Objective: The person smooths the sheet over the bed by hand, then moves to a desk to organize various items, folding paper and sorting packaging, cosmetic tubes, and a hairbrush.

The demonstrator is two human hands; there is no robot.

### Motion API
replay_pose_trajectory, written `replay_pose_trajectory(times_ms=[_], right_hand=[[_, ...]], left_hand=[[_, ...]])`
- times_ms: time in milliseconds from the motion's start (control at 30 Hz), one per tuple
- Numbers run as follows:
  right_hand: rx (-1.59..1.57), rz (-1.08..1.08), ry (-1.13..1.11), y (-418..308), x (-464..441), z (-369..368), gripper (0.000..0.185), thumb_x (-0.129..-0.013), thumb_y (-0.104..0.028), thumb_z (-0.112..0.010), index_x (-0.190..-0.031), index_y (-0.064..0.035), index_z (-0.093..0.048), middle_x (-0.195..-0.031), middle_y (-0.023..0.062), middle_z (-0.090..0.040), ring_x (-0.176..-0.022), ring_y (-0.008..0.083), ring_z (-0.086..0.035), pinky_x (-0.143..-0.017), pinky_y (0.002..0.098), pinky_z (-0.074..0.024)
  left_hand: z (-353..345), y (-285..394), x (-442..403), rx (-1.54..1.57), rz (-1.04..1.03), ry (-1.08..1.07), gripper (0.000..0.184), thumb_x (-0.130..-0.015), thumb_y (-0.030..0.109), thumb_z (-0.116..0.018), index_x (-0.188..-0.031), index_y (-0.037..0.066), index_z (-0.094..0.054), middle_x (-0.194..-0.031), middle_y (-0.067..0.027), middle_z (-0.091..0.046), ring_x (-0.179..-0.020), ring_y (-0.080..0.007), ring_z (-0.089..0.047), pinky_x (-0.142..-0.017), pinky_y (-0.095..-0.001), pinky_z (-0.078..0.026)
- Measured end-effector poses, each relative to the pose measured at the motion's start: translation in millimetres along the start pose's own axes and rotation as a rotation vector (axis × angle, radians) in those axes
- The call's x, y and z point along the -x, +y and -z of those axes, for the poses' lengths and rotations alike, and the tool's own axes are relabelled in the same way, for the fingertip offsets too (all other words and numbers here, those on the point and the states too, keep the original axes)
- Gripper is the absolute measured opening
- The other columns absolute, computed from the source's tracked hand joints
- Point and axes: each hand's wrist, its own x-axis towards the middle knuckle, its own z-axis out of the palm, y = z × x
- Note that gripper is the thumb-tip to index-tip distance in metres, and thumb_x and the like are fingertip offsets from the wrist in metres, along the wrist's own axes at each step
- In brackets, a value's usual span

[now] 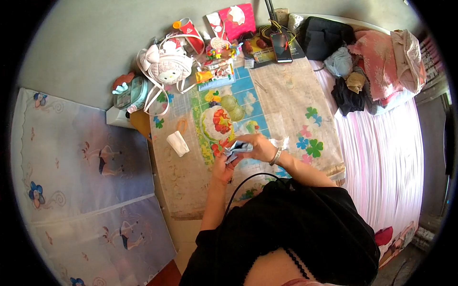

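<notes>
My left hand and my right hand meet over the front part of the table. Between them is a small pale blue-grey folded packet with a dark part at its top; its exact kind is not clear. The left fingers are closed on its lower left side, and the right fingers grip its right side. A bracelet circles my right wrist. Near that wrist lies a crumpled white piece, perhaps tissue or wrapping. To the left of my hands a white folded tissue or pack rests beside an orange band.
Along the table's back stand a white character bag, snack packets, a red cup and a phone. At right is a bed with clothes. A patterned cover stands left.
</notes>
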Motion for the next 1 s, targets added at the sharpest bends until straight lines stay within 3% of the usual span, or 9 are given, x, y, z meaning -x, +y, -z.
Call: replay_pose_trajectory(times_ms=[67, 233, 400, 467, 533, 633, 800, 900, 1000], right_hand=[[0.210, 0.259, -0.042, -2, 2, -7, 0.040, -0.061, -0.012, -0.069, -0.099, -0.0128, -0.055, -0.084, 0.0056, -0.059, -0.079, 0.0239, -0.057, -0.067, 0.0311, -0.0470], [0.427, 0.308, 0.055, 8, 2, -10, 0.027, -0.066, -0.009, -0.060, -0.093, -0.0090, -0.056, -0.084, 0.0106, -0.059, -0.078, 0.0277, -0.056, -0.067, 0.0337, -0.0456], [0.260, 0.107, 0.162, 5, -2, -5, 0.023, -0.067, -0.008, -0.060, -0.090, -0.0042, -0.057, -0.073, 0.0151, -0.058, -0.068, 0.0297, -0.057, -0.060, 0.0346, -0.0460], [0.185, 0.053, 0.229, 3, -2, -3, 0.020, -0.067, -0.007, -0.061, -0.086, -0.0023, -0.058, -0.074, 0.0150, -0.059, -0.066, 0.0288, -0.058, -0.058, 0.0320, -0.0458], [0.182, 0.053, 0.218, 1, -1, -5, 0.022, -0.067, -0.010, -0.063, -0.088, -0.0029, -0.058, -0.072, 0.0148, -0.058, -0.064, 0.0288, -0.057, -0.057, 0.0317, -0.0456], [0.248, 0.323, 0.093, 4, -1, -13, 0.022, -0.073, -0.016, -0.058, -0.092, -0.0048, -0.056, -0.072, 0.0145, -0.058, -0.065, 0.0291, -0.057, -0.056, 0.0345, -0.0450], [0.318, 0.197, 0.173, 5, -3, -9, 0.010, -0.076, -0.015, -0.053, -0.079, -0.0056, -0.055, -0.067, 0.0149, -0.055, -0.061, 0.0312, -0.054, -0.053, 0.0367, -0.0430], [0.347, 0.136, 0.258, 6, -6, -4, 0.011, -0.076, -0.016, -0.053, -0.076, -0.0053, -0.054, -0.064, 0.0132, -0.054, -0.059, 0.0308, -0.053, -0.050, 0.0372, -0.0418], [0.389, 0.203, 0.284, 5, -8, -1, 0.011, -0.076, -0.016, -0.054, -0.078, -0.0051, -0.054, -0.064, 0.0124, -0.053, -0.058, 0.0305, -0.052, -0.051, 0.0379, -0.0416]], left_hand=[[7, 0, -2, 0.015, 0.011, -0.027, 0.027, -0.084, 0.008, -0.036, -0.106, -0.002, -0.046, -0.101, -0.0140, -0.054, -0.087, -0.0247, -0.056, -0.074, -0.0363, -0.050], [-3, 7, -1, 0.193, 0.128, -0.115, 0.031, -0.085, 0.021, -0.036, -0.109, 0.004, -0.045, -0.105, -0.0114, -0.052, -0.096, -0.0245, -0.052, -0.080, -0.0393, -0.045], [-25, 15, 11, 0.326, 0.121, -0.160, 0.034, -0.082, 0.015, -0.041, -0.114, 0.005, -0.041, -0.110, -0.0124, -0.048, -0.104, -0.0251, -0.046, -0.088, -0.0392, -0.037], [-25, 12, 18, -0.256, -0.224, -0.168, 0.042, -0.076, 0.005, -0.044, -0.117, 0.004, -0.038, -0.109, -0.0121, -0.048, -0.103, -0.0233, -0.046, -0.089, -0.0354, -0.035], [-21, 15, 12, -0.124, -0.147, -0.183, 0.044, -0.075, 0.002, -0.045, -0.118, 0.002, -0.036, -0.108, -0.0121, -0.048, -0.101, -0.0226, -0.047, -0.087, -0.0334, -0.037], [1, 12, -1, 0.006, -0.080, -0.164, 0.044, -0.075, 0.001, -0.047, -0.117, 0.000, -0.035, -0.107, -0.0108, -0.048, -0.098, -0.0210, -0.048, -0.084, -0.0315, -0.040], [-23, 19, 4, 0.082, -0.009, -0.045, 0.038, -0.077, 0.004, -0.048, -0.113, 0.002, -0.038, -0.104, -0.0078, -0.049, -0.093, -0.0184, -0.050, -0.080, -0.0312, -0.042], [-16, 10, 5, -0.307, 0.019, 0.043, 0.031, -0.077, 0.005, -0.051, -0.107, 0.003, -0.046, -0.098, -0.0043, -0.054, -0.088, -0.0156, -0.053, -0.073, -0.0299, -0.044], [4, -1, -2, -0.331, 0.005, 0.089, 0.029, -0.075, 0.002, -0.053, -0.104, 0.004, -0.049, -0.094, -0.0041, -0.055, -0.084, -0.0157, -0.054, -0.072, -0.0299, -0.044]])
